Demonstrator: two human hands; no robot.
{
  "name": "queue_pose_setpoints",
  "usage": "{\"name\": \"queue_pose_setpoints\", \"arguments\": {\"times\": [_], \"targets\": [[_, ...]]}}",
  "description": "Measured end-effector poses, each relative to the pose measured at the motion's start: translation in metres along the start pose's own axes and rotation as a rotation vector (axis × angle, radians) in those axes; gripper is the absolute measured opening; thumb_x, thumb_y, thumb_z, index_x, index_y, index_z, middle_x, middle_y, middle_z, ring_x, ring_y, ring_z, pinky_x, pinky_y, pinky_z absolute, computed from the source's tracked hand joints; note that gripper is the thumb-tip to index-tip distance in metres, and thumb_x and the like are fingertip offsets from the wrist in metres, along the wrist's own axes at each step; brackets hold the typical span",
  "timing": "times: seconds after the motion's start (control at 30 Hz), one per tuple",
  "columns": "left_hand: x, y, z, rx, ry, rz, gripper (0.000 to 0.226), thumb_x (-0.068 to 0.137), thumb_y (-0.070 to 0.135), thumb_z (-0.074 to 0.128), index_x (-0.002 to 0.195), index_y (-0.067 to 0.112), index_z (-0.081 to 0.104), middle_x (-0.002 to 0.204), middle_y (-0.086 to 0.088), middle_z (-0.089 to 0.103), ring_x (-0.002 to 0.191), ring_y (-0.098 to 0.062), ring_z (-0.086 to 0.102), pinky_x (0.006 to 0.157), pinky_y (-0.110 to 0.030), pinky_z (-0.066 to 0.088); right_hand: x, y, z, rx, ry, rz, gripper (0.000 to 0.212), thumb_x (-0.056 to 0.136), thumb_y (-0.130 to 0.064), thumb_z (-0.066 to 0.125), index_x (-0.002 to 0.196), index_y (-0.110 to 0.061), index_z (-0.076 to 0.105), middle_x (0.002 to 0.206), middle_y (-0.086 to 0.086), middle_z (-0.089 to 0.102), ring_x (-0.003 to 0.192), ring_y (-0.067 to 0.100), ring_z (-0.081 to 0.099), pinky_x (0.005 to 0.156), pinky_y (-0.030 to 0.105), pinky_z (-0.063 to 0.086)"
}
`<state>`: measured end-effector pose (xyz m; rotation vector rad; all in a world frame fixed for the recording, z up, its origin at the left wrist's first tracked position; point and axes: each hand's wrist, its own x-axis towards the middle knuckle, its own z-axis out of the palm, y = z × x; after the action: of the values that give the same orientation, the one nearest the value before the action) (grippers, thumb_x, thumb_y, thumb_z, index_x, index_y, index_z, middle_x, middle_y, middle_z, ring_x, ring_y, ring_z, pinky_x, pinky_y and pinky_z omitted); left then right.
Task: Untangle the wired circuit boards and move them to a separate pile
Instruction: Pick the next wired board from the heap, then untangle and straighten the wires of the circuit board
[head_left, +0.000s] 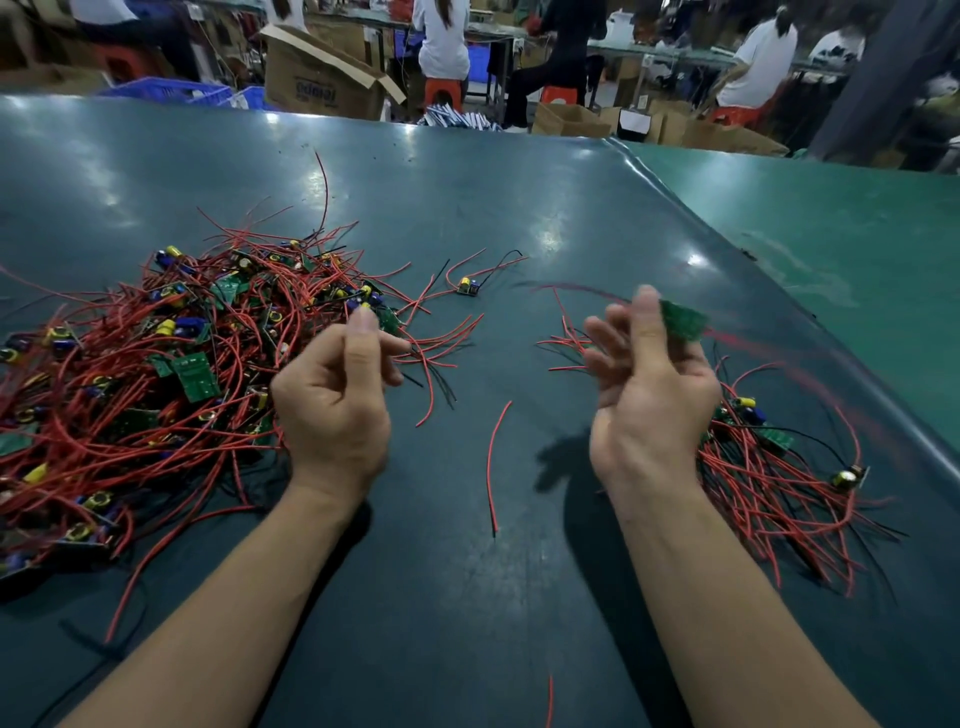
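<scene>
Sprawling over the left of the dark green surface (519, 208) is the tangled heap (156, 364) of small green boards, yellow and blue capacitors and looping red wires, much the bigger of the two lots. The left hand (332, 400) hangs just at its right edge, fingers curled in with thumb against forefinger. Whether it pinches a thin wire I cannot tell; nothing shows plainly between them.

Between the hands lie a loose red wire (493, 467) and, farther back, a single small board (467, 287) on its own with red and black leads.

The right hand (649, 389) is raised above the surface, thumb and forefinger gripping a green circuit board (683, 319), the other fingers spread loosely. The board and its trailing red wires are smeared with motion, so it seems to be on the move. Below and right of that hand sits the separate pile (779, 478), fewer boards, wires lying roughly fanned out.

To my eye the step in hand is the carry-over: one board freed, on its way to the right-hand lot. The next move calls for setting it down there without its leads hooking the others, then the left hand picking out another board.
</scene>
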<state>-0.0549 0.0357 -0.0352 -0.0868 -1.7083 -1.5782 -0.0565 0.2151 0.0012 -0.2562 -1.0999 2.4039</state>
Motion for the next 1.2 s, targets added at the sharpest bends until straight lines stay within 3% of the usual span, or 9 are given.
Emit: {"name": "queue_pose_setpoints", "arguments": {"times": [0.1, 0.27, 0.4, 0.5, 0.67, 0.83, 1.0, 1.1, 1.2], "targets": [[-0.005, 0.000, 0.004, 0.076, -0.092, 0.022, 0.033, 0.100, 0.021, 0.050, 0.073, 0.021, 0.068, 0.060, 0.012, 0.063, 0.057, -0.005, 0.058, 0.057, -0.025, 0.047, -0.004, 0.006, -0.003, 0.196, 0.175, 0.196, 0.019, 0.088, -0.007, 0.068, 0.105, -0.001, 0.062, 0.098, 0.017, 0.069, 0.062, 0.014, 0.071, 0.051, 0.015, 0.053], [-0.004, -0.006, -0.001, 0.558, -0.251, 0.250, 0.019, 0.090, 0.025, 0.059, 0.094, 0.012, 0.072, 0.091, 0.000, 0.067, 0.091, -0.024, 0.056, 0.085, -0.030, 0.041, -0.014, 0.027, 0.000, 0.002, 0.039, 0.326, 0.011, 0.093, -0.016, 0.065, 0.091, -0.004, 0.064, 0.068, 0.004, 0.069, 0.053, 0.012, 0.068, 0.041, 0.017, 0.047], [0.001, -0.018, 0.000, 0.927, -0.528, -0.006, 0.055, 0.094, 0.039, 0.052, 0.144, 0.018, 0.045, 0.149, -0.008, 0.039, 0.138, -0.028, 0.029, 0.113, -0.042, 0.026, -0.017, 0.037, 0.001, -0.229, -0.070, 0.297, 0.021, 0.096, -0.021, 0.060, 0.080, -0.009, 0.067, 0.057, -0.002, 0.060, 0.043, 0.009, 0.051, 0.036, 0.017, 0.036], [0.002, -0.024, 0.002, 1.046, -0.635, -0.084, 0.054, 0.096, 0.043, 0.047, 0.145, 0.020, 0.041, 0.158, -0.006, 0.027, 0.142, -0.026, 0.022, 0.113, -0.043, 0.023, -0.017, 0.039, 0.000, -0.275, -0.097, 0.315, 0.023, 0.097, -0.021, 0.059, 0.080, -0.010, 0.068, 0.058, -0.002, 0.057, 0.042, 0.010, 0.047, 0.036, 0.017, 0.033], [0.003, -0.022, 0.001, 0.882, -0.402, -0.025, 0.033, 0.089, 0.023, 0.062, 0.120, 0.012, 0.061, 0.114, -0.013, 0.060, 0.106, -0.036, 0.052, 0.094, -0.048, 0.042, -0.015, 0.038, 0.000, -0.301, -0.140, 0.331, 0.023, 0.097, -0.021, 0.058, 0.079, -0.010, 0.068, 0.056, -0.003, 0.057, 0.041, 0.009, 0.045, 0.036, 0.018, 0.032], [0.002, -0.022, -0.001, 0.774, -0.357, -0.064, 0.021, 0.088, 0.017, 0.061, 0.108, 0.012, 0.066, 0.105, -0.009, 0.067, 0.100, -0.032, 0.060, 0.093, -0.044, 0.047, -0.016, 0.040, -0.002, -0.378, -0.214, 0.324, 0.025, 0.097, -0.020, 0.059, 0.076, -0.012, 0.069, 0.057, -0.002, 0.058, 0.040, 0.010, 0.044, 0.037, 0.018, 0.032], [0.001, -0.008, 0.000, 0.380, -0.038, 0.088, 0.018, 0.087, 0.005, 0.062, 0.102, 0.014, 0.062, 0.096, 0.000, 0.068, 0.088, -0.019, 0.066, 0.083, -0.036, 0.052, -0.014, 0.039, -0.003, -0.403, -0.238, 0.330, 0.024, 0.097, -0.020, 0.058, 0.078, -0.010, 0.069, 0.056, -0.003, 0.059, 0.039, 0.009, 0.046, 0.037, 0.017, 0.032], [0.008, -0.004, 0.000, 0.020, 0.098, -0.113, 0.018, 0.090, -0.002, 0.060, 0.102, 0.012, 0.060, 0.092, 0.000, 0.066, 0.082, -0.005, 0.064, 0.077, -0.024, 0.050, -0.015, 0.040, -0.003, -0.430, -0.242, 0.320, 0.023, 0.097, -0.019, 0.058, 0.079, -0.010, 0.069, 0.058, -0.003, 0.059, 0.039, 0.009, 0.046, 0.037, 0.017, 0.032], [0.015, 0.003, 0.002, -0.430, -0.021, -0.509, 0.022, 0.094, -0.008, 0.050, 0.105, 0.009, 0.060, 0.091, -0.006, 0.065, 0.072, -0.006, 0.060, 0.068, -0.018, 0.047, -0.016, 0.041, -0.002, -0.435, -0.212, 0.296, 0.014, 0.095, -0.012, 0.060, 0.084, -0.011, 0.070, 0.063, -0.001, 0.056, 0.039, 0.009, 0.046, 0.036, 0.017, 0.033]]}}
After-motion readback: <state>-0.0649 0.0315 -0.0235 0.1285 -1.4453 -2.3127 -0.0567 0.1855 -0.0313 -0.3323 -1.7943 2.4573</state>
